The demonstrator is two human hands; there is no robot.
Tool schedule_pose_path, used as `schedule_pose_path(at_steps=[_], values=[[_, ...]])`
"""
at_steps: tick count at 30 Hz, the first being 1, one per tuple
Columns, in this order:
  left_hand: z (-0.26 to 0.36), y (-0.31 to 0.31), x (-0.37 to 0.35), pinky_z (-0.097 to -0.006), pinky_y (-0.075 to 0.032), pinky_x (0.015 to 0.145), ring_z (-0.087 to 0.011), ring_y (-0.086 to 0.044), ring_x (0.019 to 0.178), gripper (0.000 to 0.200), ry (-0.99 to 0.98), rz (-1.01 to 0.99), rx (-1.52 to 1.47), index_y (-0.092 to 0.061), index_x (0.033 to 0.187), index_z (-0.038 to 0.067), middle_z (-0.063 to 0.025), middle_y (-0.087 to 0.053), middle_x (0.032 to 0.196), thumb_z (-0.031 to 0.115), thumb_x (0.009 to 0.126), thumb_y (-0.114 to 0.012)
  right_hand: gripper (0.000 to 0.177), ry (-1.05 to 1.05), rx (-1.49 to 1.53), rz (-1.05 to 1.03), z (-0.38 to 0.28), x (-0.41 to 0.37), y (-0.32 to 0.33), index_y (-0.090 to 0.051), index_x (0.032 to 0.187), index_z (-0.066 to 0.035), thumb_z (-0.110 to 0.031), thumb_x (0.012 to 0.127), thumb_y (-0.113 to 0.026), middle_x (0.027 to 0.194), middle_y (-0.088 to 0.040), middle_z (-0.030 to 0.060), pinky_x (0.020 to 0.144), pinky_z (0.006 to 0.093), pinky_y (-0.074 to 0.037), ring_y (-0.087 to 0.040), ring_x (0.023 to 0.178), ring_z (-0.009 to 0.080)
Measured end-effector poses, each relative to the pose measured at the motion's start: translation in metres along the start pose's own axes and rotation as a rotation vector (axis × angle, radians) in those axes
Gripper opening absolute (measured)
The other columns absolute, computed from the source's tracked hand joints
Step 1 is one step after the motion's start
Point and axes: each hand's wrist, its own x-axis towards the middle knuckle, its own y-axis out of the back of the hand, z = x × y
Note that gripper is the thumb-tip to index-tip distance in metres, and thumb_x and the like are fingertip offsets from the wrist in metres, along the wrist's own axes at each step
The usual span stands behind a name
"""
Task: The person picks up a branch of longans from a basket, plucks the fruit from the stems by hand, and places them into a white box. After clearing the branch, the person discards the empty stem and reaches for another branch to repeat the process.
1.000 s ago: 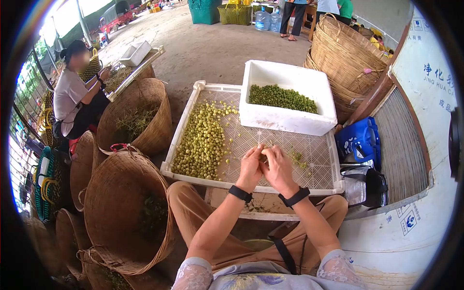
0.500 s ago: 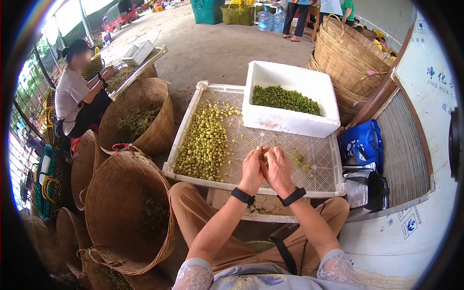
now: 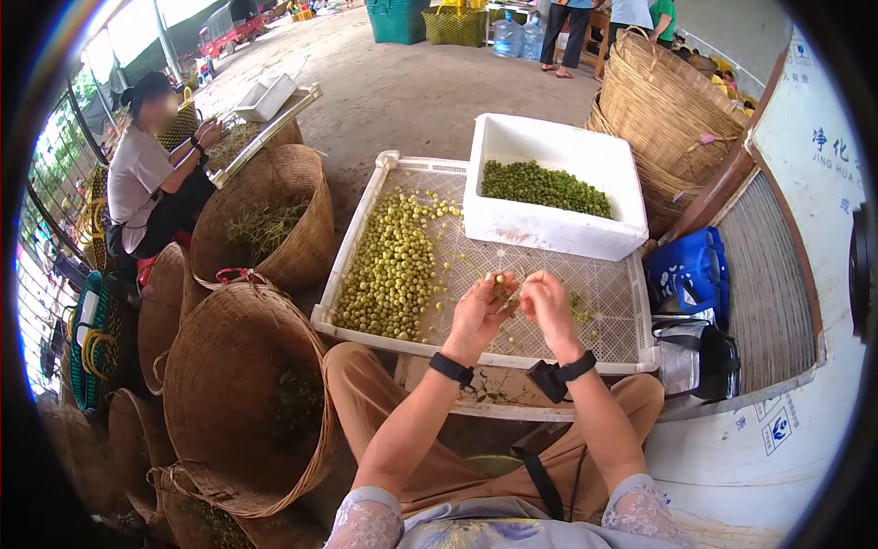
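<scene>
Over the white mesh tray, my left hand is cupped palm up, its fingers curled round a few small yellow-green round fruits. Just to its right, my right hand has thumb and fingers pinched together; what they hold is too small to make out. A heap of loose yellow-green fruits covers the tray's left side. Some bits of green stem lie on the mesh beyond my right hand. At the tray's far right rests a white foam box with smaller, darker green fruits inside.
Wicker baskets crowd my left side, some with green stems in them. A person sits at another tray at the far left. Tall stacked baskets stand at the back right. A blue bag is right of the tray.
My hands, which were pressed together, have come apart. My left palm has turned up, showing the fruits, and my right hand has shifted a little to the right.
</scene>
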Motion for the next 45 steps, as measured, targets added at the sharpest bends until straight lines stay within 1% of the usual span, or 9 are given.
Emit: schedule_pose_path(at_steps=[1, 4, 12, 21, 28, 34, 37, 41, 45], values=[[0.001, 0.002, 0.001, -0.0397, -0.044, 0.088, -0.0206, -0.052, 0.101, 0.019, 0.038, -0.018, -0.009, -0.05, 0.1, 0.006, -0.0087, -0.056, 0.108, 0.022, 0.093, -0.042, 0.013, -0.06, 0.318, -0.013, 0.001, 0.003, 0.003, -0.05, 0.082, -0.006, -0.018, 0.085, -0.047, 0.07, -0.054, 0.0021, 0.045, 0.0216, -0.037, -0.05, 0.056, 0.0083], [0.005, 0.001, 0.002, -0.0409, -0.041, 0.091, -0.0209, -0.051, 0.101, 0.018, 0.098, -0.037, -0.005, -0.049, 0.101, 0.007, -0.0076, -0.056, 0.105, 0.021, 0.093, -0.043, 0.016, -0.165, 0.549, -0.089, 0.002, 0.008, 0.01, -0.052, 0.087, -0.005, -0.02, 0.086, -0.047, 0.07, -0.053, 0.0025, 0.044, 0.0212, -0.037, -0.05, 0.056, 0.0087], [-0.001, 0.001, 0.0, -0.0347, -0.046, 0.078, -0.0156, -0.052, 0.082, 0.015, 0.036, -0.045, 0.146, -0.054, 0.094, 0.006, -0.003, -0.054, 0.087, 0.02, 0.092, -0.046, 0.02, -0.188, 0.111, -0.111, -0.006, 0.01, -0.012, -0.053, 0.081, -0.005, -0.023, 0.084, -0.061, 0.063, -0.048, -0.0021, 0.042, 0.0171, -0.033, -0.043, 0.051, 0.0042], [0.016, 0.005, -0.004, -0.0351, -0.044, 0.084, -0.0153, -0.053, 0.082, 0.016, 0.089, -0.036, 0.059, -0.053, 0.093, 0.007, -0.0025, -0.055, 0.087, 0.021, 0.093, -0.045, 0.013, -0.21, 0.511, -0.229, 0.001, 0.018, -0.007, -0.053, 0.082, -0.003, -0.016, 0.087, -0.054, 0.066, -0.053, 0.001, 0.043, 0.0192, -0.034, -0.049, 0.054, 0.0069], [0.038, 0.011, -0.015, -0.0387, -0.036, 0.101, -0.022, -0.046, 0.116, 0.018, 0.09, -0.152, -0.308, -0.049, 0.089, 0.006, -0.0091, -0.055, 0.113, 0.02, 0.095, -0.039, 0.016, -0.33, 0.754, -0.212, 0.013, 0.022, 0.009, -0.054, 0.091, -0.002, -0.016, 0.088, -0.048, 0.077, -0.057, 0.0072, 0.052, 0.027, -0.041, -0.054, 0.064, 0.0149], [0.055, 0.009, -0.024, -0.0408, -0.031, 0.104, -0.0255, -0.039, 0.122, 0.018, 0.058, -0.221, -0.34, -0.047, 0.089, 0.007, -0.011, -0.051, 0.122, 0.02, 0.095, -0.035, 0.017, -0.423, 0.629, -0.194, 0.011, 0.011, -0.016, -0.055, 0.089, -0.004, -0.02, 0.087, -0.052, 0.073, -0.056, 0.0035, 0.05, 0.0251, -0.039, -0.053, 0.061, 0.0128], [0.057, 0.013, -0.026, -0.0406, -0.031, 0.103, -0.0248, -0.038, 0.123, 0.02, 0.068, -0.214, -0.338, -0.047, 0.089, 0.008, -0.0107, -0.05, 0.124, 0.021, 0.096, -0.033, 0.012, -0.217, 0.341, -0.221, -0.004, 0.004, -0.034, -0.057, 0.086, -0.006, -0.018, 0.087, -0.056, 0.068, -0.053, -0.0025, 0.044, 0.0199, -0.033, -0.046, 0.054, 0.0044], [0.056, 0.019, -0.026, -0.0381, -0.033, 0.099, -0.0234, -0.044, 0.116, 0.021, 0.04, -0.201, -0.269, -0.047, 0.089, 0.009, -0.0107, -0.048, 0.126, 0.022, 0.096, -0.032, 0.017, 0.107, -0.103, -0.173, -0.002, 0.012, -0.059, -0.06, 0.079, 0.0, -0.016, 0.083, -0.061, 0.065, -0.055, 0.0008, 0.048, 0.0224, -0.037, -0.046, 0.055, 0.0056], [0.054, 0.033, -0.019, -0.0354, -0.035, 0.096, -0.0213, -0.05, 0.103, 0.021, 0.004, -0.207, -0.262, -0.047, 0.09, 0.009, -0.0107, -0.049, 0.126, 0.021, 0.096, -0.031, 0.016, 0.204, -0.28, -0.163, 0.007, 0.018, -0.071, -0.06, 0.078, 0.001, -0.014, 0.079, -0.063, 0.066, -0.058, 0.0052, 0.051, 0.0256, -0.041, -0.051, 0.058, 0.0085]])
